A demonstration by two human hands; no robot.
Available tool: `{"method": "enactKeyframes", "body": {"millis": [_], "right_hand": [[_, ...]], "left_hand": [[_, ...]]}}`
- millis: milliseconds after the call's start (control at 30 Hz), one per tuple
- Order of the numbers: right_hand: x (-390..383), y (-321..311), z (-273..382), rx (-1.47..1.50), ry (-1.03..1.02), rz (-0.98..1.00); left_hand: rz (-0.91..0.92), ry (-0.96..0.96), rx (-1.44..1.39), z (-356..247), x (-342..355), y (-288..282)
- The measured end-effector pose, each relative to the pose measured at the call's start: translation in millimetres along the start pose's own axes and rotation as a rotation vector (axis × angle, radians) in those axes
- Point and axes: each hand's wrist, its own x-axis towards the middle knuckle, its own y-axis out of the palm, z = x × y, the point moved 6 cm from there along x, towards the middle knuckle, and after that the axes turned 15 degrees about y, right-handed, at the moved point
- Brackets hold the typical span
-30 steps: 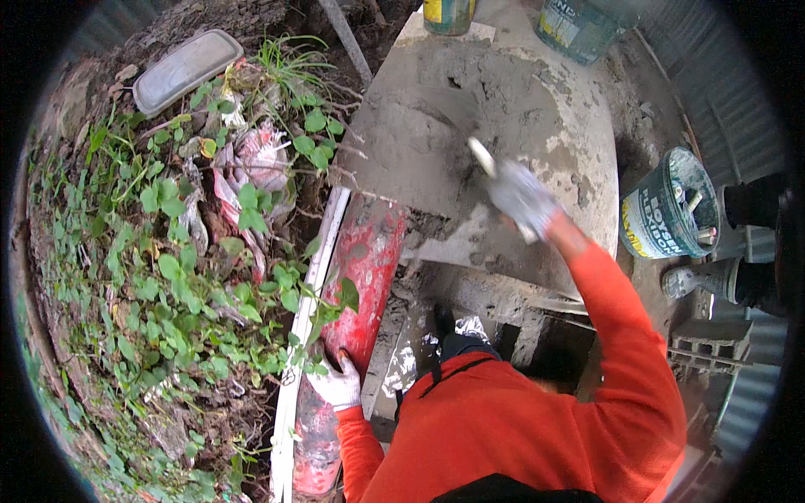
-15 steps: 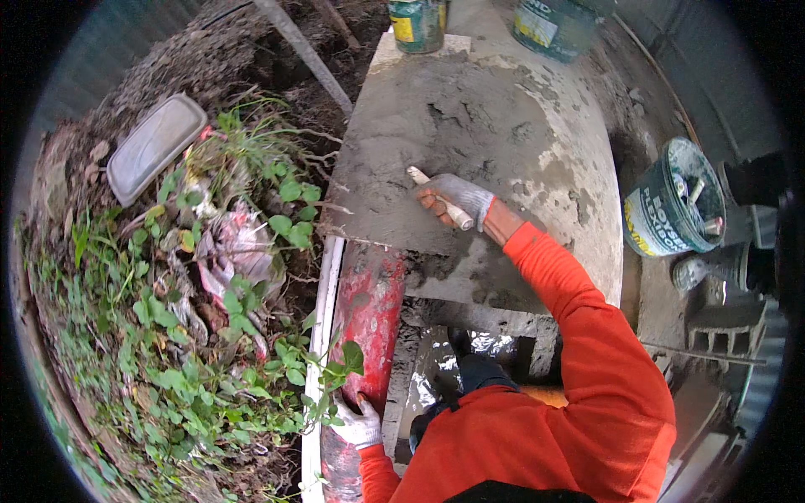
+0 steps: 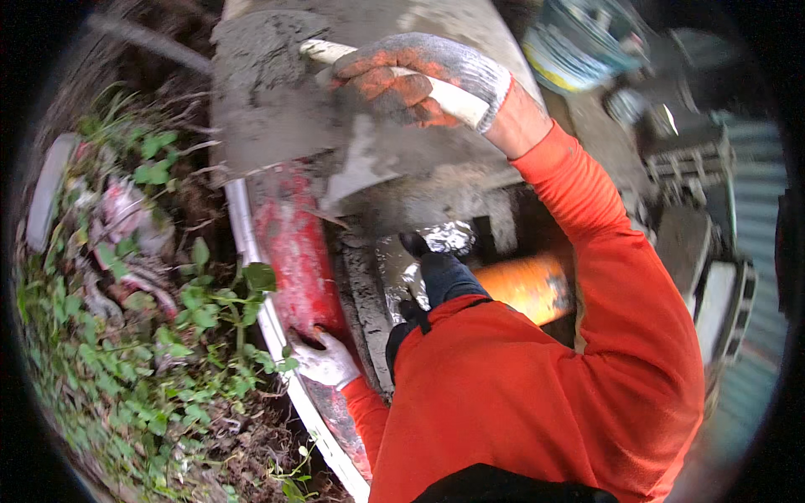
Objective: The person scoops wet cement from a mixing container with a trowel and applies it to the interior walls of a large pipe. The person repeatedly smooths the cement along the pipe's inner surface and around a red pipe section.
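Wrapped in a grey and orange work glove, my right hand (image 3: pixel 419 80) grips a tool by its pale round handle (image 3: pixel 457 102). The tool's far part blends with the wet grey mortar (image 3: pixel 272 63), so its kind is unclear. This hand is above the mortar-smeared slab (image 3: pixel 436 163). Lower left, my left hand (image 3: pixel 325 360), in a whitish glove, rests with fingers apart on a red, mortar-stained rounded surface (image 3: pixel 298 251). A long white strip (image 3: pixel 277 335) runs along its left side.
Weeds (image 3: pixel 151 386), roots and litter cover the soil bank at left, with a grey lid (image 3: pixel 50 193) there. A mortar-streaked bucket (image 3: pixel 579 50) stands far right, above concrete blocks (image 3: pixel 688 163). Below the slab's near edge are an orange cylinder (image 3: pixel 528 285) and shiny wet patches.
The view has turned and shifted, so the slab lies higher in it. My right hand appears nearer and higher, still gripping the handle. My left hand stays on the red surface.
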Motion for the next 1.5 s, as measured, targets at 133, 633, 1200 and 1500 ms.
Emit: {"method": "enactKeyframes", "body": {"millis": [133,633,1200,1500], "right_hand": [[-104,39,-78,0.373,0.037,0.173],[-336,-2,-525,0.953,-0.352,-0.554],[-334,-421,-658,0.373,0.29,-1.386],[-279,-350,-625,-0.41,0.557,-1.964]], "left_hand": [[-0.025,0.139,-0.075,-13,5,-12],[0.262,0.243,-0.118,14,60,26],[0.338,0.514,0.015,8,127,81],[0.279,0.715,0.42,49,123,72]]}}
